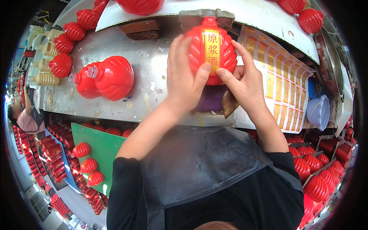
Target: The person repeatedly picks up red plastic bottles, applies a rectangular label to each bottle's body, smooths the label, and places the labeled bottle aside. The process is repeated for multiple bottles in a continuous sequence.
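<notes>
Across the metal bench [155, 50], the right hand [247, 80] clasps a red bottle [227, 46]; the left hand [186, 78] spreads against its left. Label [212, 42] smoothing, I'd judge; next calls for even thumb pressure.

Bench [153, 53], grey metal top, worn and stained, strewn with paper scraps [153, 86]. Carrying: two red bottles, a front one [115, 78] and a rear one [85, 85], close together on the left half, clear necks pointing left; a pair of brown blocks [140, 28], stacked, at the far side; a sheet of gold-and-red labels [285, 80], spread over the right half, near edge reaching the bench's front.
</notes>
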Motion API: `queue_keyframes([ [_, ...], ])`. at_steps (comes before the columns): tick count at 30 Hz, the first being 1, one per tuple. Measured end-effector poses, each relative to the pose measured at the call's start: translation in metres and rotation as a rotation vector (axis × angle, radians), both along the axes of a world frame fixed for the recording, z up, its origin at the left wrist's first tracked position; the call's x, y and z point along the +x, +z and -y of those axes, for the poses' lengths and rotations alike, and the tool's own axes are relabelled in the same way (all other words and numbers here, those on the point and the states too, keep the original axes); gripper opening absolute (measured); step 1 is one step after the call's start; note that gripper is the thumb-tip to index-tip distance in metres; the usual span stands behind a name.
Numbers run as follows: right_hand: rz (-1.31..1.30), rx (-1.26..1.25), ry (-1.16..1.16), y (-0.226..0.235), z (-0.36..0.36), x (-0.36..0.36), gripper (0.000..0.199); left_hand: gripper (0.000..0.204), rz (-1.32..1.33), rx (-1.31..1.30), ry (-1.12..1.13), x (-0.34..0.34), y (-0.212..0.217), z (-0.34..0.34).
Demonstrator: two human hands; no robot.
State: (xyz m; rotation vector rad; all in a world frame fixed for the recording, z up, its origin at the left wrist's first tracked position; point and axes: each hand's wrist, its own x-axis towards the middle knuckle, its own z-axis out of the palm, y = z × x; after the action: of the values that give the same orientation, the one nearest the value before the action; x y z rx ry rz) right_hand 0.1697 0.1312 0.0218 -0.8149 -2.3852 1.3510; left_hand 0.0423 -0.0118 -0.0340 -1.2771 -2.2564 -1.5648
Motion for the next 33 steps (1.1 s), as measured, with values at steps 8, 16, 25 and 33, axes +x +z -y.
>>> queue_keyframes([
  [8,-0.041,-0.023,-0.001,-0.009,-0.003,0.002,0.081,0.084,0.085,0.025,-0.044,-0.002,0.001,0.001],
  [16,-0.143,-0.510,-0.062,0.028,-0.035,-0.010,0.040,0.086,0.104,0.036,-0.057,-0.003,0.002,0.001],
  [25,-0.472,0.610,0.151,0.024,-0.020,-0.023,0.026,0.068,0.155,0.076,-0.070,-0.007,-0.001,0.002],
  [33,-0.580,0.986,0.561,0.001,0.011,0.013,0.020,0.046,0.298,0.145,-0.151,-0.017,-0.001,0.007],
])
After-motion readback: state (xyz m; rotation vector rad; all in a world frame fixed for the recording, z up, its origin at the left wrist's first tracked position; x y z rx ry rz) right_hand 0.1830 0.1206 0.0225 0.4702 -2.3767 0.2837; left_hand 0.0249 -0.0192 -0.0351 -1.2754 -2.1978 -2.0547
